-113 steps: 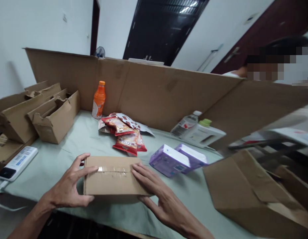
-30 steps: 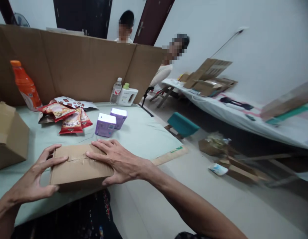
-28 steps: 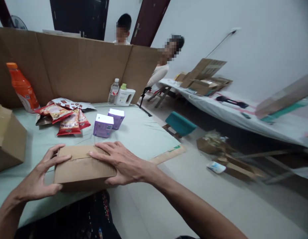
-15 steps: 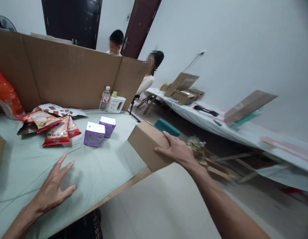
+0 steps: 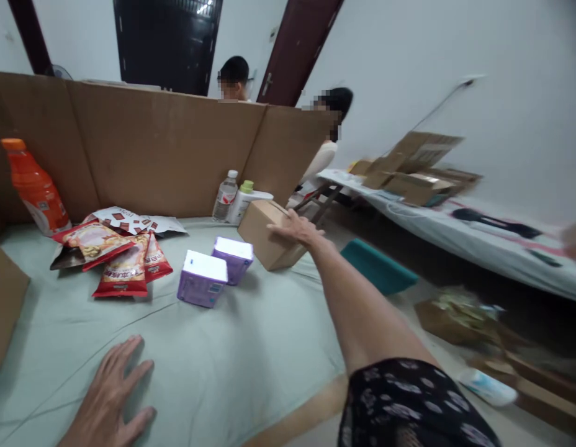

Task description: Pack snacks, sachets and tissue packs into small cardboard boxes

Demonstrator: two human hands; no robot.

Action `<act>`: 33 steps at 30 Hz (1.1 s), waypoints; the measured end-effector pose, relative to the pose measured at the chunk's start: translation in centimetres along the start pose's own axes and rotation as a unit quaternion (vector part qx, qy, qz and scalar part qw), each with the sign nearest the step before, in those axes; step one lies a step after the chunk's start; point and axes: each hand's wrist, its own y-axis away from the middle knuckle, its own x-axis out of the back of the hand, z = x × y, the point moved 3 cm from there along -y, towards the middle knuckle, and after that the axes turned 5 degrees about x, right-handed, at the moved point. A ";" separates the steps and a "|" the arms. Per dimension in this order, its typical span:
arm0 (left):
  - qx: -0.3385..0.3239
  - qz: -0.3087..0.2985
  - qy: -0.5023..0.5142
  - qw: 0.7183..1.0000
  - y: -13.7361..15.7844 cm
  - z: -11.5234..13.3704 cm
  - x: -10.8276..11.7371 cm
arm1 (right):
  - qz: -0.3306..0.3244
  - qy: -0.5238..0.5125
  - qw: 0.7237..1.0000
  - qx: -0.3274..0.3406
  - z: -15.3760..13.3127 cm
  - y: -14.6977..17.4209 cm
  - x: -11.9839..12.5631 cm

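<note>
Open cloth in front, purple packs mid-table, cardboard screen blocking behind

An orange bottle stands at nine o'clock against the cardboard screen that walls the far side of the table. Red snack bags lie in a loose heap at ten o'clock, overlapping one another, a white packet just behind them. Two purple packs sit near the middle, touching corner to corner. At twelve, a clear water bottle and a white jug with a green cap stand side by side at the screen's foot. A brown box pokes in at the left edge. At two o'clock, two people sit beyond the screen. A teal stool stands on the floor, flattened cartons piled on the far table.
</note>
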 end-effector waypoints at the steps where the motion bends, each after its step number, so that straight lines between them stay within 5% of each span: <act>1: 0.005 -0.003 0.009 1.000 0.0 0.2 0.0 | -0.006 0.004 1.000 -0.019 -0.1 0.4 0.3; 5: 0.044 -0.036 0.058 0.997 -0.3 1.7 0.5 | 0.086 -0.046 0.995 -0.003 -1.8 4.4 2.4; 9: 0.069 0.030 0.083 0.994 -0.2 3.4 3.7 | 0.147 -0.127 0.971 0.137 -5.1 12.7 2.8; 12: 0.091 0.166 0.031 0.981 0.7 2.8 9.4 | 0.175 -0.173 0.937 0.246 -7.7 19.8 2.4; 16: 0.192 0.321 -0.138 0.917 2.7 -1.8 18.6 | 0.138 -0.194 0.914 0.329 -10.8 25.8 1.2; 19: 0.304 0.257 -0.129 0.908 2.6 -7.5 22.5 | 0.109 -0.210 0.899 0.368 -14.2 27.2 0.5; 23: 0.365 0.145 -0.036 0.919 1.7 -12.1 23.7 | 0.073 -0.233 0.876 0.415 -19.5 27.9 1.1; 26: 0.303 0.106 0.021 0.947 2.3 -10.8 23.8 | 0.053 -0.246 0.857 0.449 -22.7 29.0 3.4; 33: 0.078 0.040 0.087 0.992 5.1 -2.9 23.7 | 0.027 -0.290 0.796 0.530 -29.0 32.4 11.4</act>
